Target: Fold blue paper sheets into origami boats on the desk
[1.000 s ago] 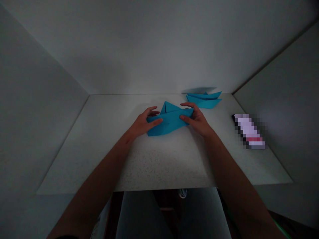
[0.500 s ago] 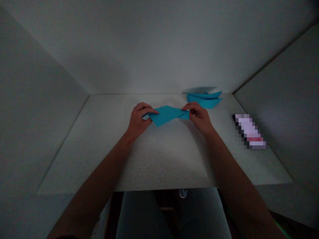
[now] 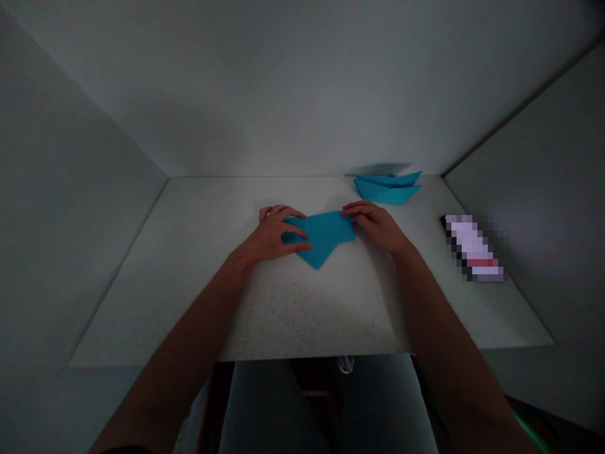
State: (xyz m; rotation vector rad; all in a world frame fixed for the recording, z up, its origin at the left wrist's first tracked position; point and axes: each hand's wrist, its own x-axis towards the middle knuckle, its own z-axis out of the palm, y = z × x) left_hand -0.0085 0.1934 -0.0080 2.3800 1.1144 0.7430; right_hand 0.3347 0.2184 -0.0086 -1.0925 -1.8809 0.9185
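A folded piece of blue paper (image 3: 326, 233) lies in the middle of the white table, with a point towards me and a straight strip to the right. Over its left end, my left hand (image 3: 276, 236) is spread, thumb and fingers apart, the fingertips resting on the paper. My right hand (image 3: 378, 227) has its fingers closed on the paper's upper right corner; the thumb is mostly hidden. Just beyond the right hand stands a blue paper boat (image 3: 390, 192), close to the back wall and touched by neither hand.
A phone (image 3: 472, 246), blurred out by blocks, lies on the table's right side. White walls (image 3: 302, 88) enclose the table (image 3: 302, 321) at the back and both sides. Its front edge is just above my legs (image 3: 265, 403).
The folded paper has come down towards me and been turned to show a different outline. My left hand has gone from pinching its end to spreading over it. The boat has stayed put.
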